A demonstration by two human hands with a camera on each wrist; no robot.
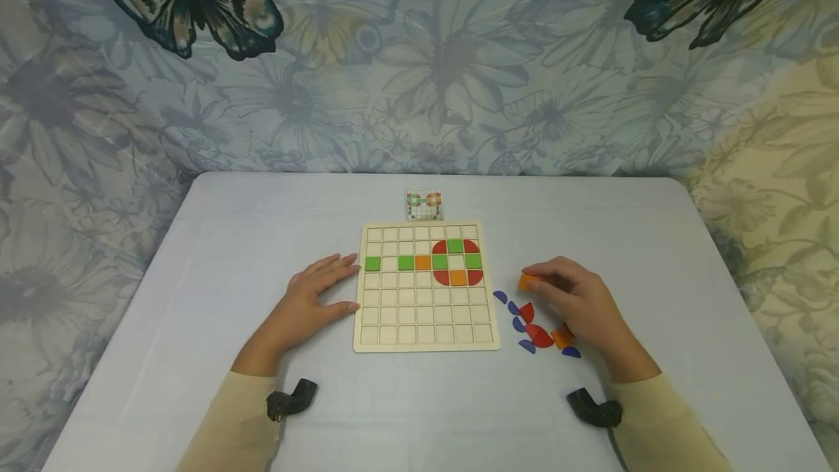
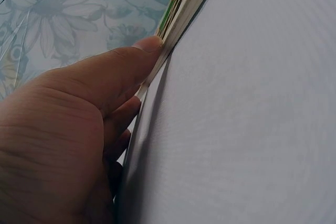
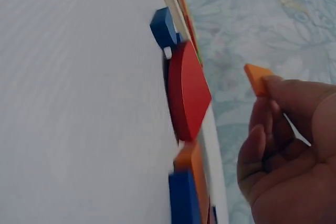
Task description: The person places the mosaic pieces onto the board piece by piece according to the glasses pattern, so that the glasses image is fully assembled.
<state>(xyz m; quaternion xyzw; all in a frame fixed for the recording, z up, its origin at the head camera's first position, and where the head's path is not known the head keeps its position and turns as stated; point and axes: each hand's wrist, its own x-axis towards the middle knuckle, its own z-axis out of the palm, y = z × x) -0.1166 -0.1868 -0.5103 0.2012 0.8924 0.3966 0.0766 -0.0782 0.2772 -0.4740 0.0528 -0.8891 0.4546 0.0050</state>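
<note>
At the frame's centre, the bench (image 1: pixel 197 275) carries your wooden grid board (image 1: pixel 426 319). Your left hand (image 1: pixel 314 297) lies flat, fingers straight, thumb touching the board's left edge. Right of the board, your right hand (image 1: pixel 577 297) pinches an orange tile (image 1: pixel 526 282) above the loose pieces (image 1: pixel 534 330).

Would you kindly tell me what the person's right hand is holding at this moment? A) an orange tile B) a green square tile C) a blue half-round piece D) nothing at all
A: the right hand pinches an orange tile at its fingertips, lifted beside the wooden grid board; the right wrist view shows the same orange piece in its grip.
</note>
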